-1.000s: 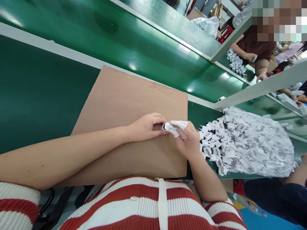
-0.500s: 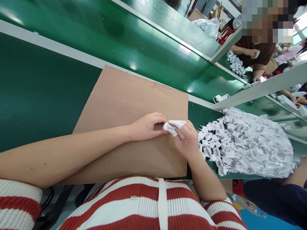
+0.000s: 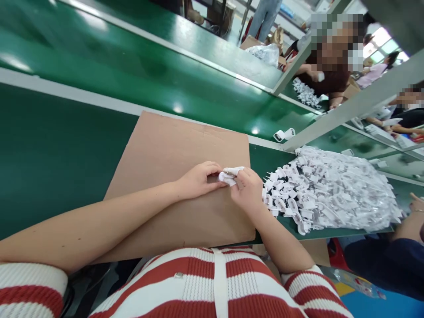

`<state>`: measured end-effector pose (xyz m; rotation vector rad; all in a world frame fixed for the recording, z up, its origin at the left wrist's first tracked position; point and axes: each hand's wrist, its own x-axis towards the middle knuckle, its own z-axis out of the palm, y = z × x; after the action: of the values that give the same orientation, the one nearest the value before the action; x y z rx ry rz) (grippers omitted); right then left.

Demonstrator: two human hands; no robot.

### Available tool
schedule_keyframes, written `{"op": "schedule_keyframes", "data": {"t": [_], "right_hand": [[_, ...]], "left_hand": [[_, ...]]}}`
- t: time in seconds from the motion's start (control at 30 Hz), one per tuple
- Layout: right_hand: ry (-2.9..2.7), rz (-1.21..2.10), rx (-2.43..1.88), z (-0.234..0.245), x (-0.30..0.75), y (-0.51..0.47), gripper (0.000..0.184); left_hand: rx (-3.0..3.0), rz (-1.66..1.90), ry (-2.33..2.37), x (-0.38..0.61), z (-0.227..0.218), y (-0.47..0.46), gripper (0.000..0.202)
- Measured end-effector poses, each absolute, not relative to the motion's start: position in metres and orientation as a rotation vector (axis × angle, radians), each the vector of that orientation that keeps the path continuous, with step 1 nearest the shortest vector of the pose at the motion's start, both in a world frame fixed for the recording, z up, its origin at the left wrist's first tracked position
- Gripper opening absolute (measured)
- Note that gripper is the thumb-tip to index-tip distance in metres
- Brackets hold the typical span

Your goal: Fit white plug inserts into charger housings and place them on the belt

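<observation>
Over the brown cardboard sheet (image 3: 172, 145), my two hands meet around a small white plastic part (image 3: 222, 177). My left hand (image 3: 200, 180) pinches its left side between thumb and fingers. From the right, my right hand (image 3: 249, 189) grips the same part, with white coverings on its thumb and forefinger. Those coverings and the fingers hide most of the part, so its exact kind cannot be made out. Just right of my right hand lies a heap of white plastic pieces (image 3: 285, 192), some with thin prongs.
A clear plastic bag (image 3: 354, 190) full of similar pieces lies on the green bench (image 3: 66, 145). Two white pieces (image 3: 284, 134) sit by a slanting metal post (image 3: 341, 110). Across the green surface a co-worker (image 3: 331, 75) handles a white piece; another person's arm (image 3: 412, 221) is at right.
The view has shifted slightly, so the cardboard and heap appear a little farther left. Both hands still hold the white part together, with little change in grip.
</observation>
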<state>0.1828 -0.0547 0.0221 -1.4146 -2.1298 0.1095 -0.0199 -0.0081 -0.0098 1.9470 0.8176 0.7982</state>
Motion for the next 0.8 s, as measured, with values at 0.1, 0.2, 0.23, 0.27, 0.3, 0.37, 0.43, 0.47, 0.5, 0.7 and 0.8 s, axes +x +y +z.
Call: {"op": "schedule_keyframes", "data": {"t": [0.1, 0.2, 0.23, 0.27, 0.3, 0.37, 0.43, 0.47, 0.5, 0.7, 0.8], "right_hand": [[-2.077, 0.299, -1.386, 0.028, 0.187, -0.052, 0.024], [-1.976, 0.443, -1.423, 0.046, 0.212, -0.047, 0.035], [-1.964, 0.410, -1.509, 0.053, 0.226, -0.046, 0.036], [-1.971, 0.326, -1.658, 0.060, 0.241, -0.045, 0.033], [-1.990, 0.224, -1.854, 0.065, 0.255, -0.045, 0.031], [-2.021, 0.122, -2.219, 0.071, 0.281, -0.044, 0.035], [-2.031, 0.135, -2.406, 0.071, 0.296, -0.043, 0.040], [-2.036, 0.158, -2.432, 0.069, 0.299, -0.042, 0.042], [-2.042, 0.176, -2.436, 0.067, 0.300, -0.040, 0.044], [-2.086, 0.319, -2.498, 0.066, 0.287, -0.033, 0.041], [-2.080, 0.388, -2.510, 0.070, 0.284, -0.031, 0.037]], "left_hand": [[2.013, 0.774, 0.850, -0.017, -0.008, -0.012, 0.041], [1.973, 0.735, 0.867, -0.015, -0.001, -0.013, 0.042], [1.941, 0.707, 0.888, -0.015, 0.002, -0.011, 0.043], [1.909, 0.684, 0.922, -0.015, 0.006, -0.007, 0.045], [1.881, 0.675, 0.970, -0.015, 0.010, -0.001, 0.047], [1.838, 0.691, 1.110, -0.016, 0.018, 0.021, 0.050], [1.801, 0.742, 1.285, -0.018, 0.025, 0.052, 0.051], [1.783, 0.765, 1.370, -0.019, 0.028, 0.071, 0.051], [1.767, 0.788, 1.454, -0.020, 0.030, 0.089, 0.050], [1.691, 0.867, 1.855, -0.037, 0.025, 0.172, 0.038], [1.640, 0.842, 1.981, -0.040, 0.019, 0.185, 0.039]]}}
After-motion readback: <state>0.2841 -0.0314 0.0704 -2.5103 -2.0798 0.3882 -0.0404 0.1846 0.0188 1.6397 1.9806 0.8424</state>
